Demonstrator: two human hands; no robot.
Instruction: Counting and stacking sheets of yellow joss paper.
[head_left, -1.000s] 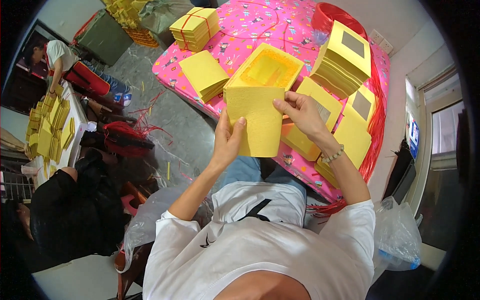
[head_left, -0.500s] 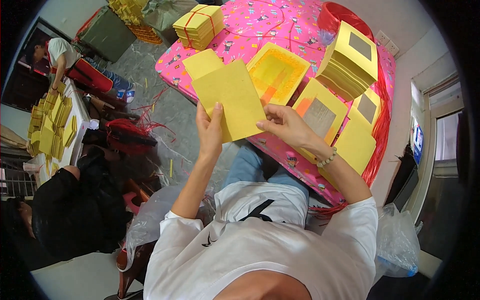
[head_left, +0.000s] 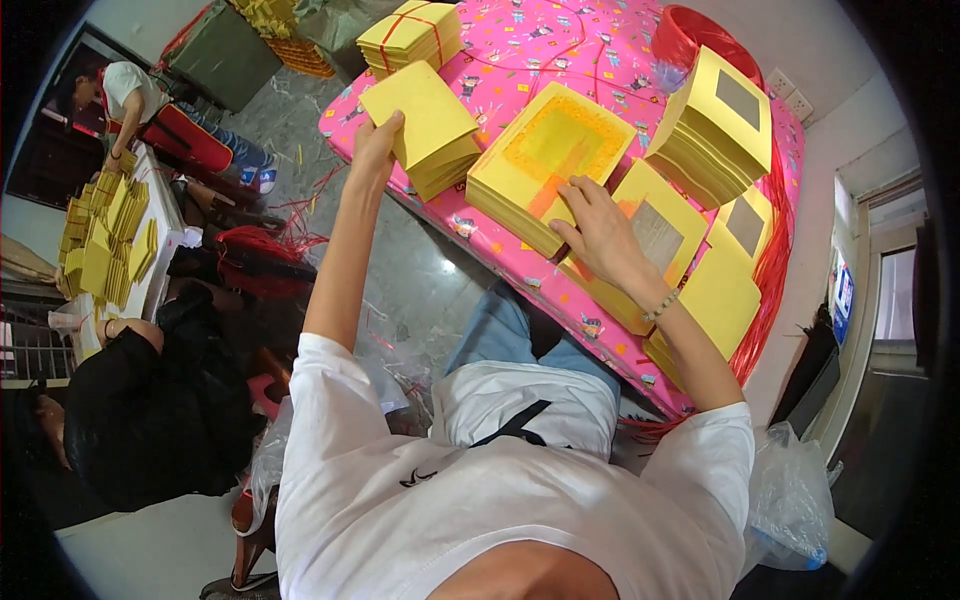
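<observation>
My left hand [head_left: 378,145] is closed on the edge of a yellow paper sheet [head_left: 418,112], thumb on top, over a low stack of yellow paper [head_left: 450,172] at the table's left edge. Fingers stretched and a little apart, my right hand [head_left: 600,228] rests near the right side of a thick yellow paper stack [head_left: 508,180]. An orange-smeared border surrounds a plain yellow middle on that stack's top, with an orange strip [head_left: 549,196] beside my fingertips. Just right of this hand lies another yellow stack [head_left: 655,205] with orange smears and a grey rectangle.
The table has a pink patterned cover [head_left: 530,45]. On it stand a tied yellow bundle [head_left: 410,38], a tall yellow stack [head_left: 725,125] and red plastic strands [head_left: 690,30]. At left, one person [head_left: 140,95] bends over a white table [head_left: 160,215]; another in black [head_left: 165,410] sits nearer.
My left hand has carried the yellow sheet up and left onto the low stack. My right hand has let go of the sheet and moved right, onto the orange-smeared stack.
</observation>
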